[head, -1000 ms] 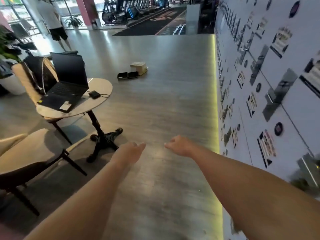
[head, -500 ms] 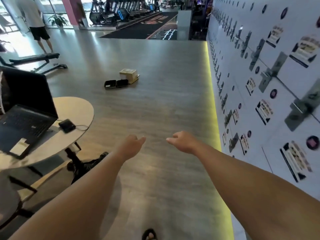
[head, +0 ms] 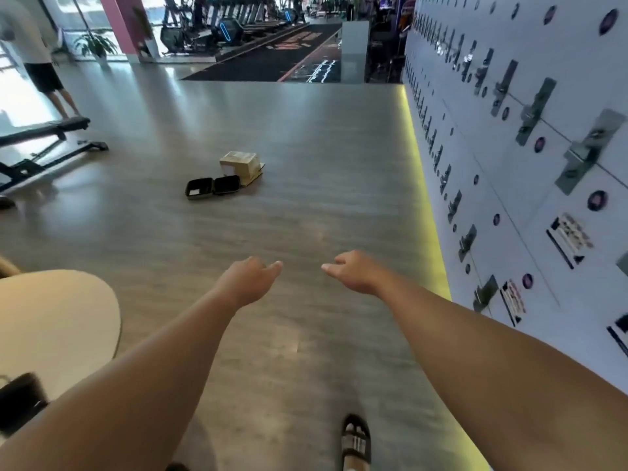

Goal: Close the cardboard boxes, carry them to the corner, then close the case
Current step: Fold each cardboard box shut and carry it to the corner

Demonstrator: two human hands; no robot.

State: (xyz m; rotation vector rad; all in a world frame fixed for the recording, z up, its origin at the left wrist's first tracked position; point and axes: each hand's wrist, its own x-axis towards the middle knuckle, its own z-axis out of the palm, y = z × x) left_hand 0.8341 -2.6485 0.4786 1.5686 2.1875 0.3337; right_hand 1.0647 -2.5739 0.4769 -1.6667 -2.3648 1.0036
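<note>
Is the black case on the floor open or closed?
Open. The black case lies spread flat, both halves side by side, insides facing up.

Left hand [head: 249, 278] and right hand [head: 353, 271] outstretched, empty, cardboard box [head: 239, 163] beside open case [head: 213, 187] on floor ahead

Matt brown cardboard boxes [head: 240, 163], black semi-gloss hard case [head: 213, 187], on smooth wood-look floor [head: 306, 205] w/ sheen.

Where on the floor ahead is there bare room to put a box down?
The widest bare floor lies between the cardboard box and the lit wall base, and across the stretch between the box and both empty hands. It is crowded left of the open black case, toward the weight bench, and near the round table.
</note>
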